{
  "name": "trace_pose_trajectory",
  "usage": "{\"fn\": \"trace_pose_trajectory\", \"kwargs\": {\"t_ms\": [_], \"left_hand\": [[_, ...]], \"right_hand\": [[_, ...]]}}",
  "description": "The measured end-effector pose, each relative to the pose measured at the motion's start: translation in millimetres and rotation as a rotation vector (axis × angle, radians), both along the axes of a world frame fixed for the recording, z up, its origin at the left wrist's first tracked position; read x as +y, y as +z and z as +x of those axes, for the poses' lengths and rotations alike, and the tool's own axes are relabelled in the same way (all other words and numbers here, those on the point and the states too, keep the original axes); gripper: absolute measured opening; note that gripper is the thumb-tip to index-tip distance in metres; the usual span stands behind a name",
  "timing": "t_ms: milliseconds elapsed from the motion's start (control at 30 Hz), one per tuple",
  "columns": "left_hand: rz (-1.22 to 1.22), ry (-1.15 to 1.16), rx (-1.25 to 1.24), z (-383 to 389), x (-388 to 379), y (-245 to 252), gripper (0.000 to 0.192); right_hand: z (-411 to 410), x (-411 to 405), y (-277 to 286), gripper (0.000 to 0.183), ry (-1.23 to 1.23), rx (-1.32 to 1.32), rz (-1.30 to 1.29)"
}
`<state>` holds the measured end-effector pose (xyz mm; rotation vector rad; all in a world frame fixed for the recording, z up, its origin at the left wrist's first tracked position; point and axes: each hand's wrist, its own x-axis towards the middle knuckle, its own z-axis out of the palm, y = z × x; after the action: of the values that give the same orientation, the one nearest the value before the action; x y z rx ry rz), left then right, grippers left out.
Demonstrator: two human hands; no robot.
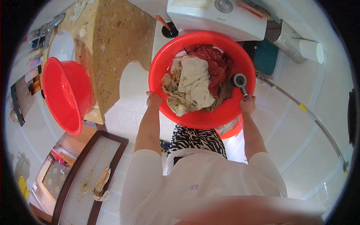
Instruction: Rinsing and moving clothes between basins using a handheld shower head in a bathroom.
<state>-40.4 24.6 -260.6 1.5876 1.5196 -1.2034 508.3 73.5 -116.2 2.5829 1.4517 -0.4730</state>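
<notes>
A large red plastic basin [158,70] is in front of my body, held at its rim from both sides. My left hand [154,99] grips the near left rim, and my right hand [248,104] has the near right rim. Inside lies a heap of crumpled laundry: a beige cloth [195,81] in the middle, a dark red garment [219,67] behind it to the right, and a brown patterned cloth [175,90] at the left. A hand shower head [240,80] shows over the right side, its handle reaching my right hand; whether that hand also holds it, I cannot tell.
A second red basin [81,81] rests tilted on the stone washstand [121,36] at left. Beyond the held basin are a white toilet tank [197,19] and a plunger [168,28]. A red bucket [232,132] peeks out below. A framed glass door [92,157] stands at lower left.
</notes>
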Motion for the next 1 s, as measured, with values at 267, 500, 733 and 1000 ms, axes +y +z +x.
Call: {"fn": "trace_pose_trajectory", "kwargs": {"t_ms": [267,500,733,1000], "left_hand": [[0.079,0.245,0.001,2,2,-2,0.074],[0.129,-0.118,0.004,12,-11,-14,0.080],[0.235,0.066,0.201,-23,-26,-32,0.032],[-0.059,0.199,-0.024,87,64,98,0.059]], "right_hand": [[1,-1,3,0.032,-0.020,0.008,-0.008],[5,-3,6,0.028,0.005,-0.064,-0.029],[-14,7,6,0.028,0.003,0.029,-0.013],[21,-13,10,0.033,-0.048,-0.088,-0.054]]}}
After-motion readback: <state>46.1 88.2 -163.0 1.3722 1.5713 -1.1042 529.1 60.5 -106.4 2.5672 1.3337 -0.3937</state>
